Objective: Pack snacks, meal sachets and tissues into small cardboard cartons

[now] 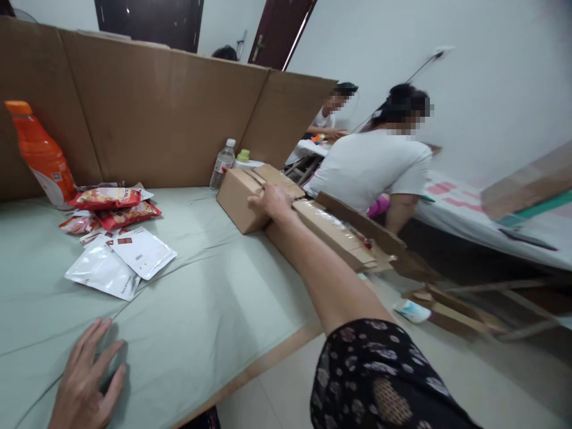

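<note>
The room has pale walls, and a green cloth covers the table (192, 333). A tall cardboard screen (170, 113) stands along the far side. The right hand (274, 201) reaches out to a brown box (239, 199) near the table's right edge. Its fingers are bent a bit and touch the top of the box — I cannot tell if they grip it tight. A clear bottle (223, 164) stands just behind the box. The left hand (92, 375) rests on the cloth with its fingers a little apart, and it holds nothing. Near it lie 2 white packets (100, 271), with a pile of red packets (129, 214) behind them. An orange bottle (42, 155) leans by the pile. On the right, 1 person in a white shirt (370, 170) is turned away.
</note>
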Demonstrator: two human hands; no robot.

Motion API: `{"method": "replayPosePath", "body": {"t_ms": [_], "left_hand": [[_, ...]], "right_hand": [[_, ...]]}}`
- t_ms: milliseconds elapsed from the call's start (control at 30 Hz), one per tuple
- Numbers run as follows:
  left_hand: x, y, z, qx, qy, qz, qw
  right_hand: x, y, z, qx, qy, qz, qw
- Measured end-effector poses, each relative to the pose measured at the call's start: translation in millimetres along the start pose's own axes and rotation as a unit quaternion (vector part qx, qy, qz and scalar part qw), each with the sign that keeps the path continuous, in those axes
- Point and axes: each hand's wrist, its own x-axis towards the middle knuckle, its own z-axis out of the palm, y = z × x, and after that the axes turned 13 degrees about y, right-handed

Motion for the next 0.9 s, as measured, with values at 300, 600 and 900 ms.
{"method": "replayPosePath", "body": {"t_ms": [300, 600, 900], "left_hand": [[5, 35, -7.1, -0.009, -0.017, -0.091, 0.996], [19, -27, -103.0, 0.132, 0.129, -0.237, 0.954], [117, -205, -128.7, 0.252, 0.191, -0.329, 0.89]], "right_hand": [[-182, -64, 20, 0.153, -0.105, -0.098, 0.978], [-279, -155, 77, 0.221, -0.257, -0.134, 0.931], [-304, -143, 87, 0.169, -0.194, -0.22, 0.941]]}}
